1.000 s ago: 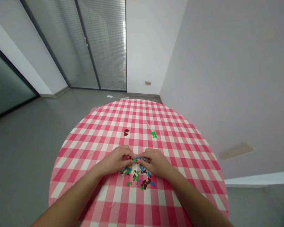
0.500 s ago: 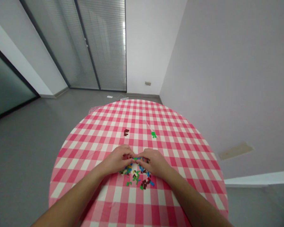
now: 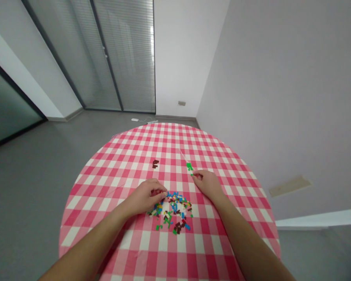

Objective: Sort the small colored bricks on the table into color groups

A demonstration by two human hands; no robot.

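Note:
Small multicoloured toy bricks (image 3: 174, 207) lie scattered in a loose heap near the middle of the table. At the heap's left edge is my left hand (image 3: 146, 196), thumb and fingers closed; what they hold, if anything, is too small to make out. My right hand (image 3: 210, 185) is beyond the heap on the right, pinching a small green brick (image 3: 192, 175) between thumb and fingertips. Just past those fingertips sits a little cluster of green bricks (image 3: 189, 166). Farther left, some dark brown bricks (image 3: 155, 164) lie together.
A red-and-white checked cloth (image 3: 152, 253) covers the round table. Behind it are a glass door with blinds (image 3: 125, 58) and a plain wall (image 3: 280, 86) to the right. On the floor at the far side lies a power strip (image 3: 152, 122).
My right hand has left the heap and moved forward and right to the green cluster, carrying a small green brick. My left hand has stayed almost in place at the heap.

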